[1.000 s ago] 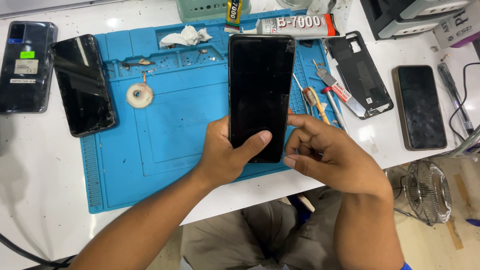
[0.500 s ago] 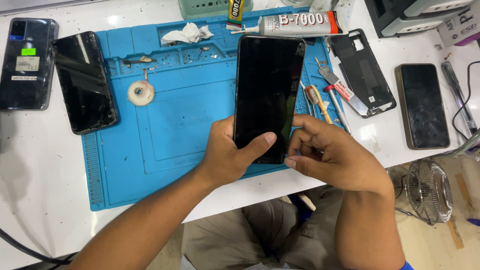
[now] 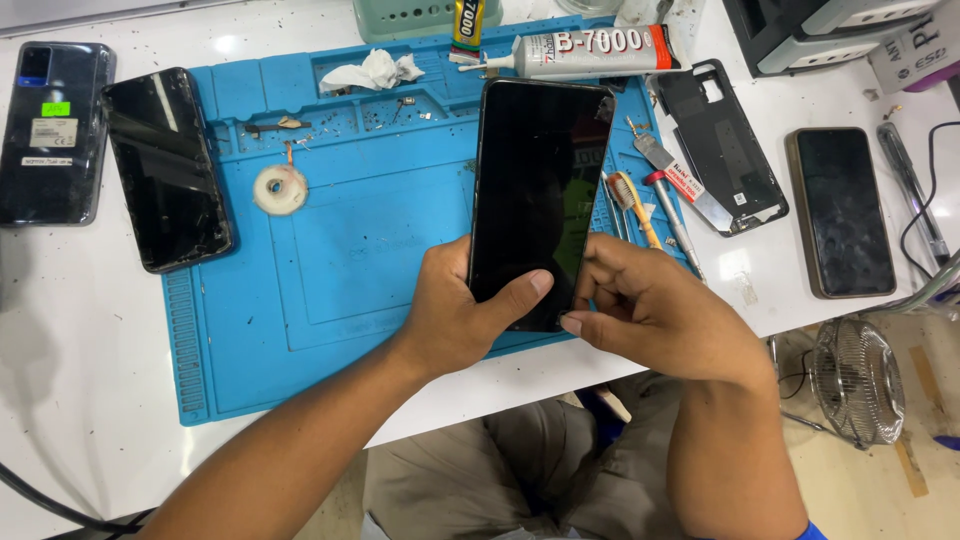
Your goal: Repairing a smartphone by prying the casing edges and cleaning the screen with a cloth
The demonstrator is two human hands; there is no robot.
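Observation:
I hold a black smartphone [image 3: 535,190] upright, screen toward me, above a blue repair mat [image 3: 330,260]. My left hand [image 3: 465,315] grips its lower left edge, thumb laid across the bottom of the dark screen. My right hand [image 3: 650,315] touches the phone's lower right edge with its fingertips. The screen is off and reflects light.
On the mat's left edge lies a black phone with a cracked screen [image 3: 165,170], beside a dark phone back [image 3: 52,130]. A tape roll [image 3: 280,188], tissue [image 3: 375,72], glue tube [image 3: 590,50], screwdriver [image 3: 672,220], phone frame [image 3: 715,145] and another phone [image 3: 842,210] lie around. A small fan [image 3: 855,380] stands below the table.
The phone has tilted slightly and shifted a little to the right in my hands. My left thumb stays on the lower screen.

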